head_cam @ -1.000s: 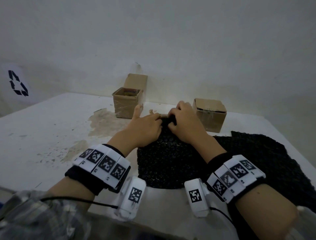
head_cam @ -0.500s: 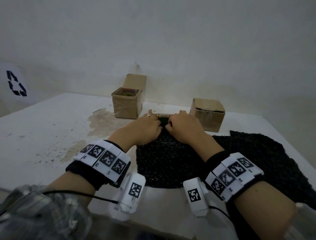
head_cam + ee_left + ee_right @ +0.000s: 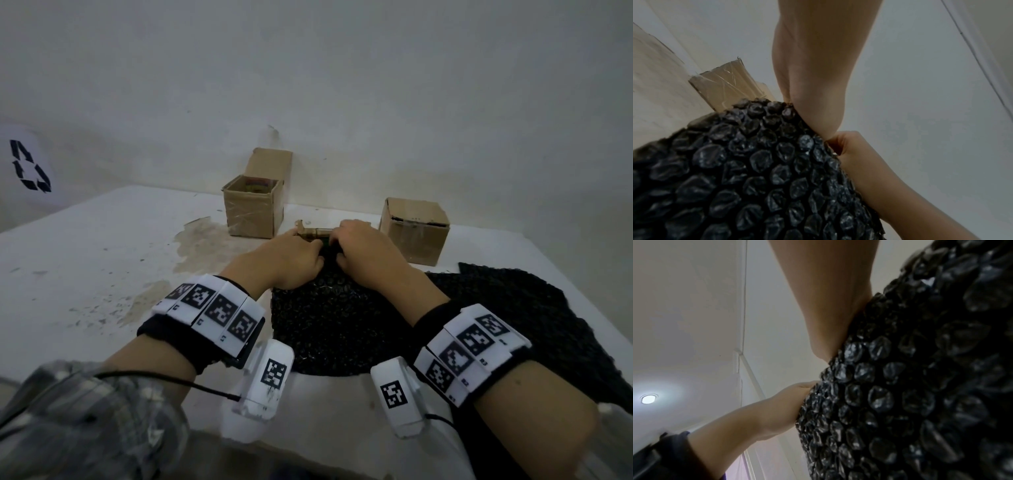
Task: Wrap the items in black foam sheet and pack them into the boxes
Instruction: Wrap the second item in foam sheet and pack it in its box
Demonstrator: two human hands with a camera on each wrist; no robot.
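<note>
A black bubbled foam sheet (image 3: 335, 325) lies flat on the white table (image 3: 102, 260). At its far edge lies a brass-coloured metal item (image 3: 313, 233), only partly seen between my fingers. My left hand (image 3: 291, 260) and right hand (image 3: 363, 253) sit side by side there, fingers curled over the sheet's far edge and the item. In the left wrist view my left hand (image 3: 813, 81) presses onto the sheet (image 3: 756, 170) with its fingertips hidden, and the right hand (image 3: 859, 162) touches it. In the right wrist view my right hand (image 3: 828, 296) bears on the sheet (image 3: 900, 386).
An open cardboard box (image 3: 253, 209) with something coloured inside stands just beyond my left hand. A closed cardboard box (image 3: 414, 229) stands beyond my right hand. A second black sheet (image 3: 531, 308) lies at the right, reaching the table's edge. The wall is close behind the boxes.
My left index finger, raised a second ago, has curled down. Both hands have shifted slightly away from me, and the brass item now shows beyond the fingers.
</note>
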